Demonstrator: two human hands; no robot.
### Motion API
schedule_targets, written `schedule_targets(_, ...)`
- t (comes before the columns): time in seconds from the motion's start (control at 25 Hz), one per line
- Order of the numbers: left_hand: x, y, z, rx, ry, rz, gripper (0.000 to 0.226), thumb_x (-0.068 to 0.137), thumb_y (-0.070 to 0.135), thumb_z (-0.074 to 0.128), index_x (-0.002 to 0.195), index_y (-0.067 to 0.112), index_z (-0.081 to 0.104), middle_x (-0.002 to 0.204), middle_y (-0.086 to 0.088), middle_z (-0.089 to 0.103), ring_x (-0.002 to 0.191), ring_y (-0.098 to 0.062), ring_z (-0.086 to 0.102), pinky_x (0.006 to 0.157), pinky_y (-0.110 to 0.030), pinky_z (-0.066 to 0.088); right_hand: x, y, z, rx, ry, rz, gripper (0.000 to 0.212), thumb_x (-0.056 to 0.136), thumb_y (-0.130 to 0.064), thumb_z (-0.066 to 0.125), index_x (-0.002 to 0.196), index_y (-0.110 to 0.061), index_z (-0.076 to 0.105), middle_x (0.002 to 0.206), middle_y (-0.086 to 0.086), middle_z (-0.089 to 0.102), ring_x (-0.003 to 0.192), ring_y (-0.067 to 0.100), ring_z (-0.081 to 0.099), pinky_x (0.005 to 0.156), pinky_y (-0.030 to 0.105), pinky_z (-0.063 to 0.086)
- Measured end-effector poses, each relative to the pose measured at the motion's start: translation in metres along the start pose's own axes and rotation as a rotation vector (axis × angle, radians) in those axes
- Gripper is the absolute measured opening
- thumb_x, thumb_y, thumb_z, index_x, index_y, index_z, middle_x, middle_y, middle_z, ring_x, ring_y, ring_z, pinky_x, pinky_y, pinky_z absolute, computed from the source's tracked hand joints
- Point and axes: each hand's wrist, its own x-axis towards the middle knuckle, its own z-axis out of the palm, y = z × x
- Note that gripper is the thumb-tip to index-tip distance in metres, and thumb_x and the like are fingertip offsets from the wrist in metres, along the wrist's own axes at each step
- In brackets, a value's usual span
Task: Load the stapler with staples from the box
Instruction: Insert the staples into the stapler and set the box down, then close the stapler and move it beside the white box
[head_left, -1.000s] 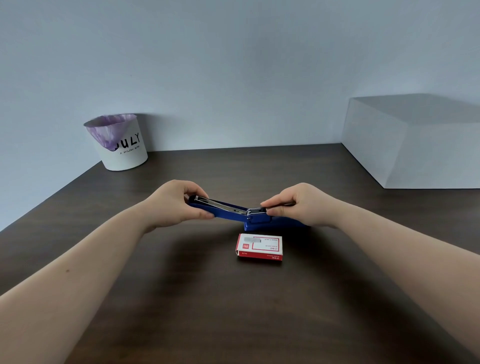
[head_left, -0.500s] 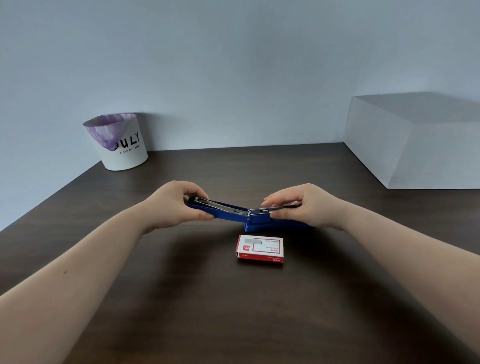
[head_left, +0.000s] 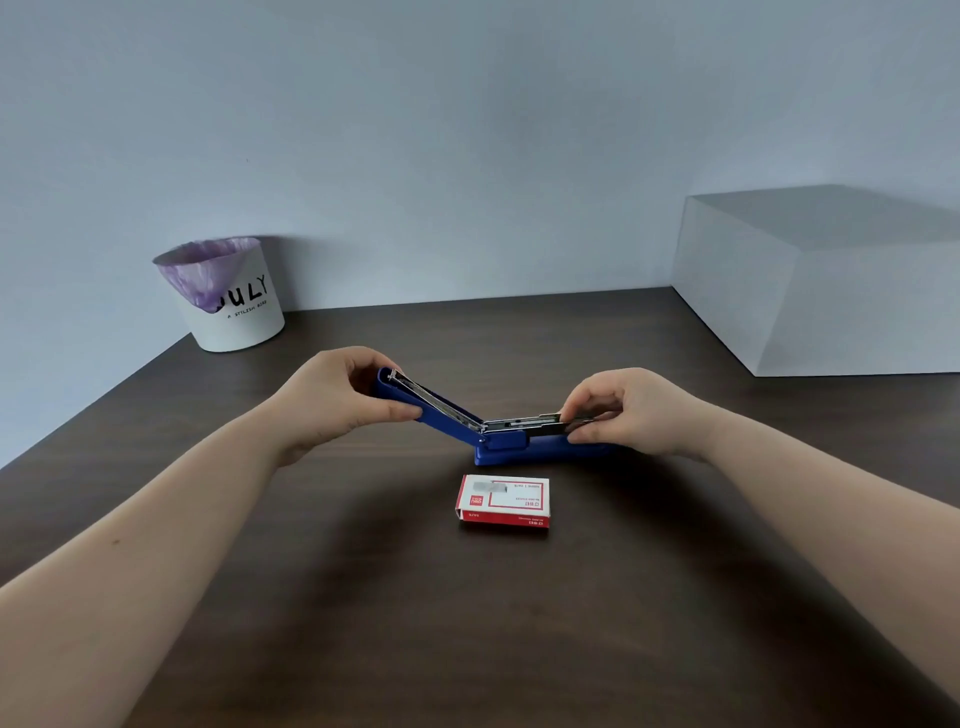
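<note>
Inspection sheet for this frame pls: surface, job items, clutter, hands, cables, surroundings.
Surface: dark wood-grain table, no spills seen.
Job's things: blue stapler swung open, base on the table, lid raised to the left; staple box lies flat in front of it, looks closed.
Clutter: white bin with purple liner at back left.
Hands: left hand grips the raised lid; right hand pinches the metal magazine end. Neither touches the box.
Cables: nothing seen.
Surroundings: plain pale wall; large white block at back right.
</note>
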Motion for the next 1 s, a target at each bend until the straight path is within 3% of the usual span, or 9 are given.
schedule_targets(0.16, 0.001, 0.013, 0.008, -0.080, 0.042, 0.030, 0.026, 0.062, 0.017, 0.085, 0.084, 0.020, 0.071, 0.090, -0.005, 0.075, 0.087, -0.019, 0.069, 0.087, -0.035, 0.053, -0.003, 0.000, 0.002, 0.033, -0.007, 0.033, 0.035, 0.078, -0.008, 0.074, 0.099, -0.032, 0.058, 0.099, -0.005, 0.072, 0.092, 0.011, 0.067, 0.089, 0.021, 0.049)
schedule_targets(0.28, 0.004, 0.028, 0.021, -0.109, 0.077, 0.062, 0.028, 0.064, 0.020, 0.084, 0.088, 0.020, 0.071, 0.091, -0.004, 0.075, 0.084, -0.014, 0.068, 0.088, -0.035, 0.054, -0.003, 0.000, 0.005, -0.036, 0.042, 0.034, 0.031, 0.078, -0.011, 0.074, 0.105, -0.024, 0.066, 0.102, -0.004, 0.071, 0.096, 0.013, 0.066, 0.094, 0.024, 0.050)
schedule_targets(0.44, 0.010, 0.049, 0.040, -0.080, 0.050, 0.100, 0.028, 0.067, 0.029, 0.081, 0.092, 0.024, 0.071, 0.092, 0.000, 0.075, 0.089, -0.017, 0.068, 0.086, -0.031, 0.054, -0.002, -0.004, 0.006, -0.088, 0.035, 0.036, 0.029, 0.080, -0.013, 0.073, 0.108, -0.018, 0.068, 0.099, -0.005, 0.070, 0.093, 0.013, 0.065, 0.088, 0.019, 0.049)
schedule_targets(0.56, 0.014, 0.062, 0.059, 0.025, 0.025, 0.143, 0.034, 0.069, 0.031, 0.080, 0.101, 0.024, 0.069, 0.089, 0.008, 0.071, 0.085, -0.011, 0.064, 0.074, -0.019, 0.048, -0.001, -0.005, 0.004, -0.115, 0.013, 0.041, 0.030, 0.080, -0.016, 0.073, 0.109, -0.018, 0.067, 0.101, -0.004, 0.070, 0.091, 0.013, 0.064, 0.084, 0.018, 0.049)
schedule_targets(0.76, 0.021, 0.075, 0.092, 0.280, -0.019, 0.272, 0.038, 0.068, 0.035, 0.079, 0.102, 0.021, 0.069, 0.079, 0.017, 0.060, 0.064, 0.002, 0.051, 0.061, -0.011, 0.036, -0.005, 0.002, 0.000, -0.001, 0.023, 0.115, 0.044, 0.076, -0.013, 0.077, 0.118, -0.015, 0.064, 0.111, 0.001, 0.070, 0.101, 0.016, 0.066, 0.098, 0.029, 0.049)
schedule_targets(0.88, 0.025, 0.075, 0.113, 0.469, -0.114, 0.359, 0.036, 0.072, 0.036, 0.076, 0.103, 0.019, 0.070, 0.087, 0.008, 0.064, 0.069, -0.004, 0.050, 0.060, -0.012, 0.035, -0.007, 0.010, -0.004, 0.038, 0.017, 0.131, 0.046, 0.074, -0.012, 0.079, 0.117, -0.013, 0.064, 0.109, 0.002, 0.072, 0.100, 0.016, 0.068, 0.098, 0.030, 0.049)
schedule_targets(1.0, 0.029, 0.070, 0.123, 0.484, -0.124, 0.362, 0.036, 0.074, 0.036, 0.074, 0.105, 0.019, 0.070, 0.096, 0.003, 0.069, 0.078, -0.010, 0.052, 0.063, -0.015, 0.035, -0.007, 0.016, -0.003, 0.123, 0.051, 0.117, 0.044, 0.072, -0.009, 0.079, 0.114, -0.017, 0.066, 0.105, 0.001, 0.074, 0.097, 0.015, 0.069, 0.097, 0.031, 0.051)
